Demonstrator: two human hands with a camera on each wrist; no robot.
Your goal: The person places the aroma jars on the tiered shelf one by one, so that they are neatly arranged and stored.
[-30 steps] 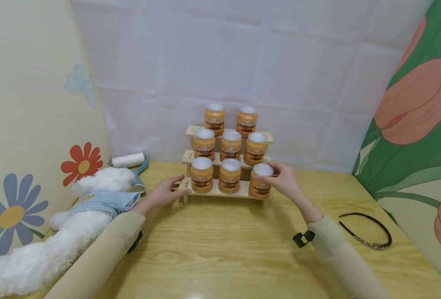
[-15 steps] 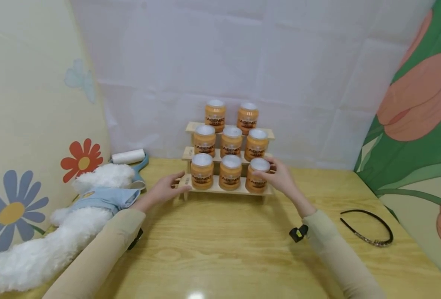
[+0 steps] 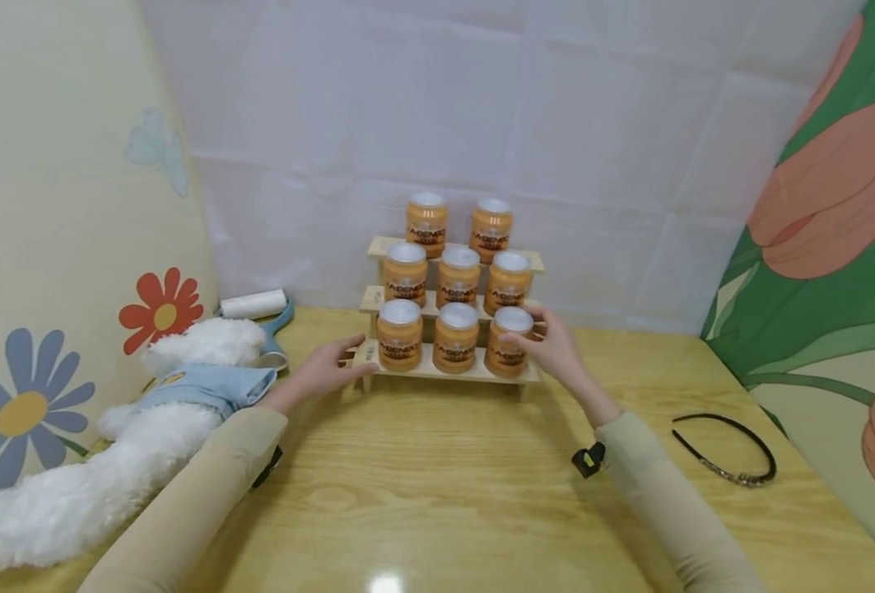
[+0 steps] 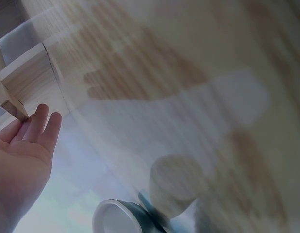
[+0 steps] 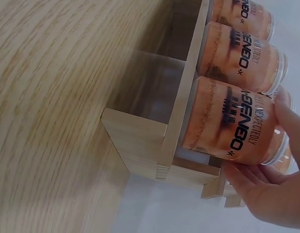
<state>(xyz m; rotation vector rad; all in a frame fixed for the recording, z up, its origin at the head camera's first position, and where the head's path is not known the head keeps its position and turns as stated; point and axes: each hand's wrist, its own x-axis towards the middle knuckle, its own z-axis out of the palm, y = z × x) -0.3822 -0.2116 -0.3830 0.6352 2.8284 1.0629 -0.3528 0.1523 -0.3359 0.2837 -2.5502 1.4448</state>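
Orange jar (image 3: 507,352) in right hand (image 3: 552,352)

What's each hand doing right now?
Left hand: open, fingers touching the stepped wooden rack.
Right hand: gripping the orange white-lidded jar at the bottom step's right end.

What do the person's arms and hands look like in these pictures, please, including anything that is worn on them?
Both arms are covered to the wrist by long, plain beige sleeves. The left hand and right hand are bare, with no gloves or rings visible. A small black device with a yellow mark is strapped under the right wrist, and a dark strap shows under the left sleeve.
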